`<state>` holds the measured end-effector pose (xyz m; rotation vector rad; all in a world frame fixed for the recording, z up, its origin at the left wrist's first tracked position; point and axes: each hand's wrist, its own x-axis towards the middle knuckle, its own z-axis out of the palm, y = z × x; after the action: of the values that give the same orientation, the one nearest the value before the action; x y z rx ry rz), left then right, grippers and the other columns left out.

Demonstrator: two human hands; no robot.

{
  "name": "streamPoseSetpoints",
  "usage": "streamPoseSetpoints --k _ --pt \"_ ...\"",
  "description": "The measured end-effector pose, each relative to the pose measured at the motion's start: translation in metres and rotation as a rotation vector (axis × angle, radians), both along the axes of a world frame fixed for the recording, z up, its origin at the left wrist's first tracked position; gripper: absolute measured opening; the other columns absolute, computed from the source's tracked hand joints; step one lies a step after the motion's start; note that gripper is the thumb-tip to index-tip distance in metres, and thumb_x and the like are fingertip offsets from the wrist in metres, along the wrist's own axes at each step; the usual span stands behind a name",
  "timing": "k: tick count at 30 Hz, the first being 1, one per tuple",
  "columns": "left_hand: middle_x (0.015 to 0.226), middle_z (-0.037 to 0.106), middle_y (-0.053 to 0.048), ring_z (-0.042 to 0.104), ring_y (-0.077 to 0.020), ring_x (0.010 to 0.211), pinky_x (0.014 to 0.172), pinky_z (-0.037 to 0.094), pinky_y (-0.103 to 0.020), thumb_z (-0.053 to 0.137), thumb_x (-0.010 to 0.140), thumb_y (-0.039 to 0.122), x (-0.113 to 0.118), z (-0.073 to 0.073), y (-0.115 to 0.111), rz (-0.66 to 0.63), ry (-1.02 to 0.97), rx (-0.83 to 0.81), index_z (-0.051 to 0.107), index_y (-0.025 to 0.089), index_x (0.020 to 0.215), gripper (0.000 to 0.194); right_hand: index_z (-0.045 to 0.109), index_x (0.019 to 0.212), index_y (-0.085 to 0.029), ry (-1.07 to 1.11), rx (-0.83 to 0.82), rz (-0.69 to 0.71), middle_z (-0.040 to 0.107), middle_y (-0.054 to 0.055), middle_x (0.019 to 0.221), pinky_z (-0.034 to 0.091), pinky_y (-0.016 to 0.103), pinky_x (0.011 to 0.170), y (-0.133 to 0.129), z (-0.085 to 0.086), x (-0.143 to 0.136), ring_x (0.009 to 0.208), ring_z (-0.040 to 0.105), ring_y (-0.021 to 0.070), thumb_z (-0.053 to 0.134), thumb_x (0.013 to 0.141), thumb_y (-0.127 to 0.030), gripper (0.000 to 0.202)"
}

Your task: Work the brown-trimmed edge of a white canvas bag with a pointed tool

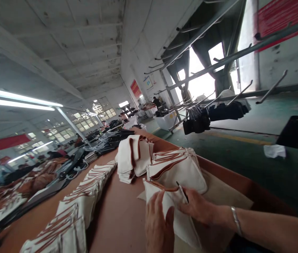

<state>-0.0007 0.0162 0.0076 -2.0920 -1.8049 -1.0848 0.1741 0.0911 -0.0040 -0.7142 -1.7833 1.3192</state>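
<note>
A cream canvas pouch [183, 225] with brown zipper trim lies on the brown table [119, 218] right in front of me. My left hand [159, 225] presses flat on its near side. My right hand [197, 207], a bracelet on the wrist, grips the pouch's top edge and pinches a thin dark tool against it. Just behind stands a stack of the same pouches [177, 168], and a folded pile of cream bags [134, 156] sits further back.
A long row of stacked cream pouches [85, 200] runs along the table's left side. Dark goods lie at the far end. Metal racks with hooks [217, 66] hang black bags [196, 121] on the right over a green floor. Other workers sit far left.
</note>
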Motion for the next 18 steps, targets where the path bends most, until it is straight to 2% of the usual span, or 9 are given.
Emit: streamPoseSetpoints --k 2,4,6,9,12,14,16,18 --pt "0.13 0.062 -0.014 0.06 -0.0277 0.12 0.096 0.054 -0.047 0.058 0.091 0.016 0.004 0.01 0.008 -0.125 0.046 -0.087 0.059 0.023 0.127 0.037 0.066 0.102 -0.014 0.049 0.023 0.045 0.07 0.002 0.089 0.051 0.031 0.086 -0.015 0.001 0.007 0.092 0.063 0.0231 0.06 0.073 -0.011 0.03" --pt "0.121 0.065 -0.01 0.063 -0.0249 0.115 0.093 0.055 -0.04 0.062 0.088 0.014 0.009 0.021 0.009 -0.202 0.059 -0.124 0.064 0.024 0.113 0.027 0.065 0.097 -0.013 0.078 0.035 0.059 0.068 0.001 0.087 0.051 0.03 0.082 -0.026 0.006 0.014 0.088 0.062 0.0225 0.058 0.071 -0.011 0.027" --pt "0.11 0.067 -0.007 0.064 -0.0243 0.106 0.088 0.055 -0.038 0.067 0.086 0.017 0.013 0.029 0.004 -0.236 0.083 -0.108 0.065 0.025 0.102 0.019 0.065 0.095 -0.013 0.11 0.027 0.07 0.068 0.002 0.087 0.051 0.029 0.08 -0.036 0.015 0.021 0.087 0.062 0.0222 0.058 0.071 -0.011 0.025" --pt "0.098 0.067 -0.005 0.064 -0.0237 0.092 0.08 0.052 -0.035 0.069 0.086 0.022 0.019 0.034 -0.01 -0.215 0.126 -0.028 0.062 0.025 0.1 0.016 0.064 0.1 -0.014 0.183 0.009 0.09 0.067 0.003 0.092 0.05 0.031 0.087 -0.053 0.03 0.026 0.09 0.061 0.0223 0.056 0.069 -0.008 0.032" --pt "0.085 0.066 -0.002 0.061 -0.0221 0.08 0.078 0.045 -0.035 0.064 0.091 0.026 0.023 0.029 -0.026 -0.161 0.165 0.073 0.059 0.025 0.09 0.005 0.063 0.099 -0.016 0.199 -0.032 0.069 0.066 0.002 0.089 0.049 0.03 0.087 -0.071 0.034 0.029 0.086 0.06 0.0209 0.057 0.068 -0.01 0.032" --pt "0.077 0.063 0.0 0.058 -0.0196 0.073 0.076 0.041 -0.033 0.058 0.095 0.027 0.022 0.022 -0.037 -0.174 0.166 0.112 0.055 0.025 0.082 0.013 0.063 0.093 -0.015 0.146 -0.064 0.117 0.064 0.001 0.083 0.05 0.027 0.077 -0.078 0.031 0.032 0.079 0.058 0.0189 0.062 0.072 -0.018 0.021" --pt "0.073 0.061 0.002 0.057 -0.0172 0.068 0.071 0.04 -0.029 0.051 0.098 0.031 0.016 0.014 -0.046 -0.194 0.111 0.109 0.049 0.025 0.077 0.021 0.062 0.088 -0.014 0.054 -0.081 0.186 0.063 0.001 0.079 0.048 0.024 0.066 -0.075 0.024 0.033 0.071 0.056 0.0158 0.065 0.077 -0.031 0.02" --pt "0.068 0.058 0.003 0.053 -0.0153 0.063 0.066 0.04 -0.026 0.047 0.098 0.038 0.007 0.008 -0.054 -0.177 0.046 0.084 0.045 0.025 0.074 0.028 0.062 0.088 -0.014 -0.064 -0.113 0.176 0.063 0.001 0.078 0.044 0.02 0.055 -0.058 0.015 0.031 0.066 0.055 0.013 0.058 0.087 -0.04 0.026"
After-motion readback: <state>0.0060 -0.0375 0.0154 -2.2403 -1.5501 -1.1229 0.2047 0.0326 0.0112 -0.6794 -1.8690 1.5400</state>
